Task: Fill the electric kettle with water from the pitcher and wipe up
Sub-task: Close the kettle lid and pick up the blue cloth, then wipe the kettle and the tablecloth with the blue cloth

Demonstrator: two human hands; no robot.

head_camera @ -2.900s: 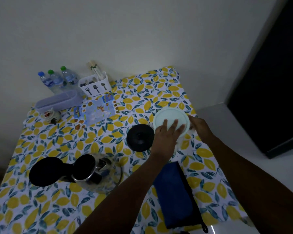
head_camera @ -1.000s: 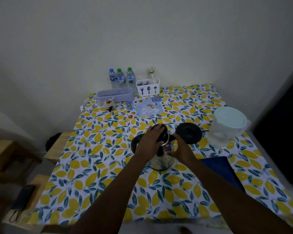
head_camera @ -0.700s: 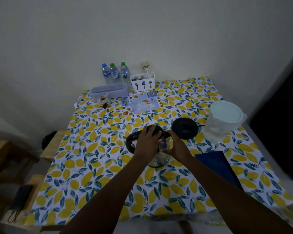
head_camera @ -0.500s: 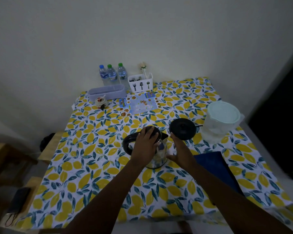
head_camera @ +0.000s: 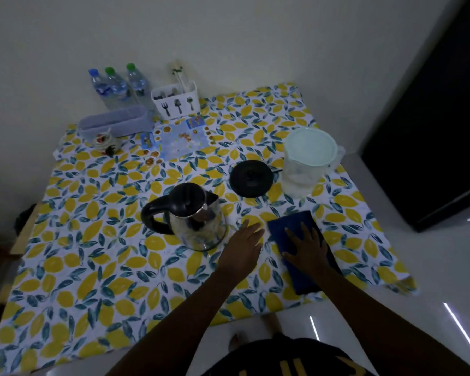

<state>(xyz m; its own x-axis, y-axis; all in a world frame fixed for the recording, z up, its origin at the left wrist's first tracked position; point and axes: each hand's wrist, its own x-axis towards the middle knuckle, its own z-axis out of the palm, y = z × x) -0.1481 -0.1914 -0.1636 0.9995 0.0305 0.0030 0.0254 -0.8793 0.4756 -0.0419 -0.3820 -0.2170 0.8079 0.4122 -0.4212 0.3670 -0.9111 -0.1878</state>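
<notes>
Both your hands have left the electric kettle point(head_camera: 193, 215): your right hand point(head_camera: 308, 246) lies flat on the blue cloth point(head_camera: 300, 256) near the table's front edge, your left hand point(head_camera: 243, 246) open, empty, beside it.

From my headset feed I see both forearms bare to the elbow, no sleeves, watch or rings showing. The left hand point(head_camera: 242, 248) and right hand point(head_camera: 308, 249) are ungloved. Near the bottom edge, a dark garment point(head_camera: 290, 360) carries yellow lettering.

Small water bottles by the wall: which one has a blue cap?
The leftmost small plastic water bottle, at the row's outer end. The other two bottles beside it wear green caps.
</notes>
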